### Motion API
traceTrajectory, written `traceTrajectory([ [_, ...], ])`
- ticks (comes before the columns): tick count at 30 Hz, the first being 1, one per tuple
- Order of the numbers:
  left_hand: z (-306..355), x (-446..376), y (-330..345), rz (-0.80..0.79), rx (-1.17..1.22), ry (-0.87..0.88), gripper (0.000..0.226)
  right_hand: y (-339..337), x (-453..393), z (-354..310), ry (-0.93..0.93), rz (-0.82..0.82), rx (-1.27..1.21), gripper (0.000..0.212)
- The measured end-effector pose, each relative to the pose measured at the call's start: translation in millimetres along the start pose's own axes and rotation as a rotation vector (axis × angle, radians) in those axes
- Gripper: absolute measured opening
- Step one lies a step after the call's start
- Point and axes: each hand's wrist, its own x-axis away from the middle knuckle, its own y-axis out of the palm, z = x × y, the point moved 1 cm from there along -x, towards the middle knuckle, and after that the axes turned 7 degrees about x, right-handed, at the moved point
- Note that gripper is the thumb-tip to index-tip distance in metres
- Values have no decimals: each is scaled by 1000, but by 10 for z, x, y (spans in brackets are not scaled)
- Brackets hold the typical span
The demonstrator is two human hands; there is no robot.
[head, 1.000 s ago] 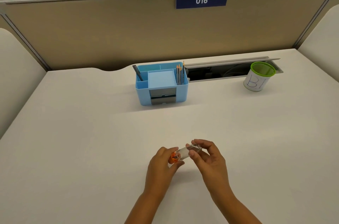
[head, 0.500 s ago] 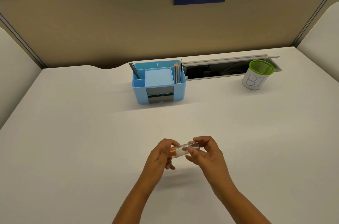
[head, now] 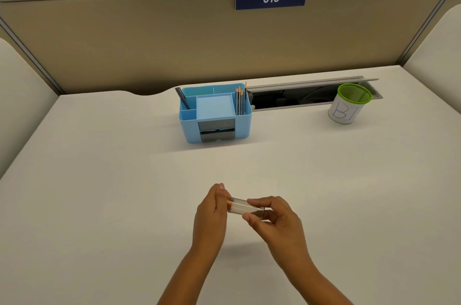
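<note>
A small clear plastic case [head: 239, 205] with an orange end piece is held just above the white desk [head: 99, 180], lying roughly level between both hands. My left hand [head: 210, 215] grips the orange end, which is mostly hidden behind its fingers. My right hand [head: 273, 221] pinches the clear end between thumb and fingers. What the case contains cannot be made out.
A light blue desk organiser [head: 215, 115] with several pencils and a dark pen stands at the back centre. A white cup with a green rim [head: 349, 103] stands at the back right, in front of an open cable tray [head: 299, 97]. Beige partition walls enclose the desk.
The hands turned the case: the orange end, seen plainly at the left a second ago, is now tucked behind my left fingers, and more of the clear body shows between the hands.
</note>
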Motion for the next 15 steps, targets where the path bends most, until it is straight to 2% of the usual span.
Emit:
traceTrajectory([
  [6,-10,-23,3,-9,-24,-89,40,-20,44,-7,-117,16,21,35],
  [10,-7,-35,1,-29,-38,-148,42,-42,61,-23,-262,38,138,38],
  [15,46,-7,-10,-5,-1,-104,41,-48,37,-63,-187,49,137,41],
])
